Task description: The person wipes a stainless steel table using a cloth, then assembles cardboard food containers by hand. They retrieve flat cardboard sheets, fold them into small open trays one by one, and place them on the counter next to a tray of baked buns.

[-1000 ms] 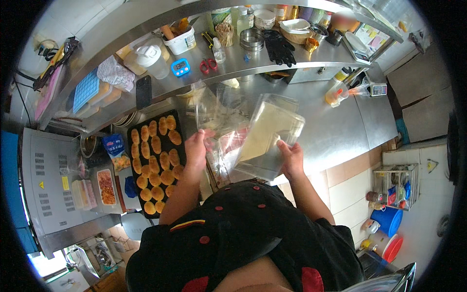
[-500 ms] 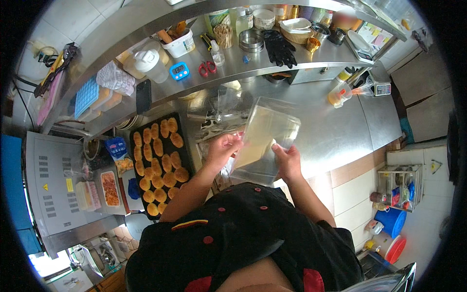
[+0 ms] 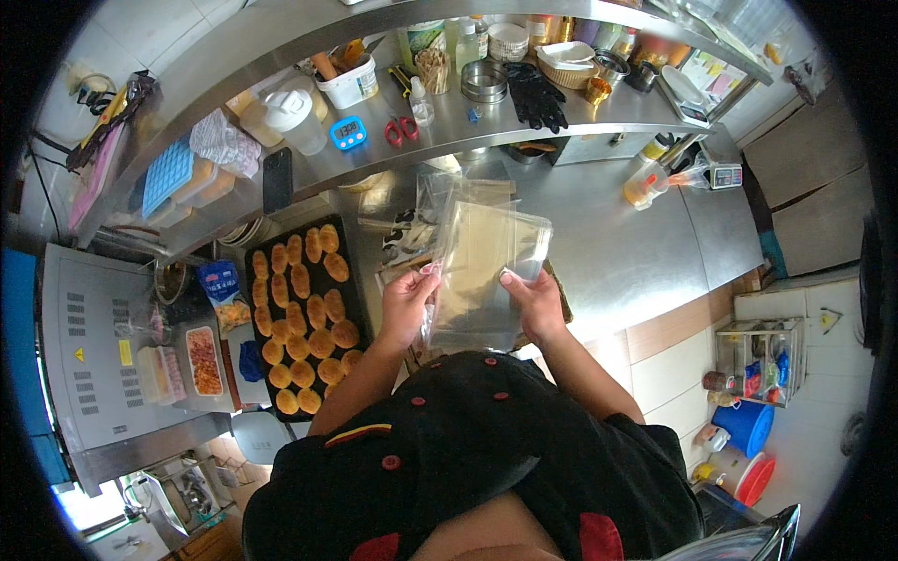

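My left hand (image 3: 404, 304) and my right hand (image 3: 535, 301) both grip a stack of clear plastic bags (image 3: 486, 271), held up flat in front of my chest over the steel counter (image 3: 636, 243). The left fingers pinch the bags' left edge, the right fingers the lower right edge. More clear bags (image 3: 447, 192) lie on the counter behind them. To my left sits a black baking tray (image 3: 271, 393) filled with several golden-brown round pastries (image 3: 304, 318).
A steel shelf (image 3: 430, 140) at the back carries a white jug, a blue timer, red scissors, black gloves, tins and bottles. A grey oven (image 3: 84, 337) stands far left. A squeeze bottle (image 3: 641, 192) and a scale stand at the counter's right.
The bags have come closer to my chest and stand squarer. My left hand has shifted from the bags' upper left to their left edge, nearer my right hand.
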`<state>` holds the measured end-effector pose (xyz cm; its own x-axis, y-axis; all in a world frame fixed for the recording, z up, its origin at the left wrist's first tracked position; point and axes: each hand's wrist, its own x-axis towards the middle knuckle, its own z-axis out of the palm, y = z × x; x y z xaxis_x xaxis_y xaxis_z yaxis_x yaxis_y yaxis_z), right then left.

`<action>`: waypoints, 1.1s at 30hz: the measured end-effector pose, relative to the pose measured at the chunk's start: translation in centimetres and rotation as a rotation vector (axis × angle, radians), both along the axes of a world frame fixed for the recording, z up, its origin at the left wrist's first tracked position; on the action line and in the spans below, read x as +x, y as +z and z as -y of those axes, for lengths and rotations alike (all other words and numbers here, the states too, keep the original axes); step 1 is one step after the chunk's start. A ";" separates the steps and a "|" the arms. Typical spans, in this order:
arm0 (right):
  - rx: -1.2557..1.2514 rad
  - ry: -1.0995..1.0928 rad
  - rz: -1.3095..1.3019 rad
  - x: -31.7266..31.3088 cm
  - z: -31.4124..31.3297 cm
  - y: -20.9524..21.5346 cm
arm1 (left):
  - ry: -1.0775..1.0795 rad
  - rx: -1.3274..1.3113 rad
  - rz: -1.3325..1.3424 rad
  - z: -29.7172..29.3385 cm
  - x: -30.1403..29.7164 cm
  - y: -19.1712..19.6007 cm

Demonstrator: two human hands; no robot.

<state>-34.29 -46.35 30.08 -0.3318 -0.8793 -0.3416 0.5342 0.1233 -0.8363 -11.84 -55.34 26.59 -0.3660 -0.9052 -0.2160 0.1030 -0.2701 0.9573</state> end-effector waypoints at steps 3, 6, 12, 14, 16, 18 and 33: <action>0.031 -0.013 -0.017 -0.3 -0.2 -0.1 | -0.026 -0.068 0.162 0.0 0.3 0.5; 0.029 -0.063 -0.012 -0.6 -0.7 -0.4 | 0.014 -0.074 0.148 -0.2 -0.1 1.2; 0.095 -0.219 0.020 -4.1 -2.1 -1.1 | 0.180 0.080 0.088 3.3 2.2 -3.0; 0.038 -0.243 0.032 -5.8 -2.9 -2.1 | 0.300 0.234 0.102 4.5 1.8 -2.0; 0.019 -0.272 0.035 -6.7 -3.3 -2.3 | 0.329 0.313 0.127 6.1 1.7 -2.6; 0.038 -0.285 0.039 -6.9 -3.5 -2.0 | 0.327 0.416 0.080 7.0 1.7 -3.3; 0.025 -0.041 0.053 -1.4 0.1 0.6 | -0.074 0.059 0.054 1.6 -1.7 -0.8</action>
<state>-35.66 -46.46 30.64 -0.3485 -0.8562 -0.3814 0.5823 0.1211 -0.8039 -13.53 -56.91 25.80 -0.4181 -0.8611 -0.2895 0.0289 -0.3311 0.9431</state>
